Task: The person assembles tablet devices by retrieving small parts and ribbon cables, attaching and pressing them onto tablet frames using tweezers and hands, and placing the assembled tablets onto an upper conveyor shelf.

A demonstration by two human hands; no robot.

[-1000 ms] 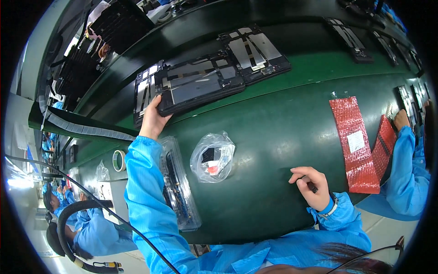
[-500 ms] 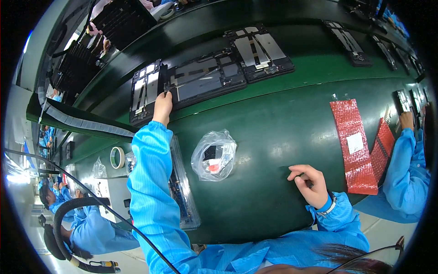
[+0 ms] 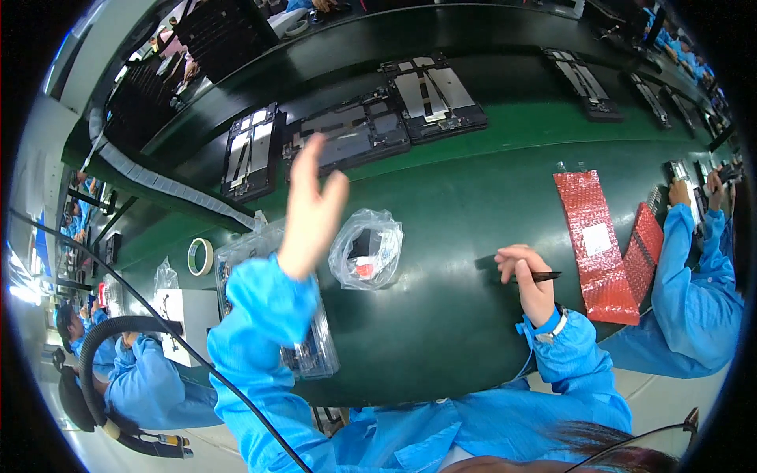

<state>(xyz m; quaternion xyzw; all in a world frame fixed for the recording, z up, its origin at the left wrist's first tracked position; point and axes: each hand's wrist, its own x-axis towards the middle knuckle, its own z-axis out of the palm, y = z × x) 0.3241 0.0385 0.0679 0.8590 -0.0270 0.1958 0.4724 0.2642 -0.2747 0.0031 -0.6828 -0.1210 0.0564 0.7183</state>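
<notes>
My left hand is in the air over the bench with thumb and fingers spread, holding nothing. Just beyond it lies a dark opened tablet-like device. On either side of that are an opened device with pale panels and a similar one. Between my hands sits a clear plastic bag with small black, white and red pieces inside. My right hand is closed around a slim black stick-like tool; whether it is a pen or tweezers I cannot tell.
Clear plastic trays with small parts lie under my left forearm. Red bubble-wrap sleeves are at the right, near a co-worker's sleeve. A tape roll and black hose are left. More devices line the raised shelf.
My left hand has let go of the dark device's edge and pulled back toward me, opening. My right hand has shifted slightly away from me, and its black tool now shows.
</notes>
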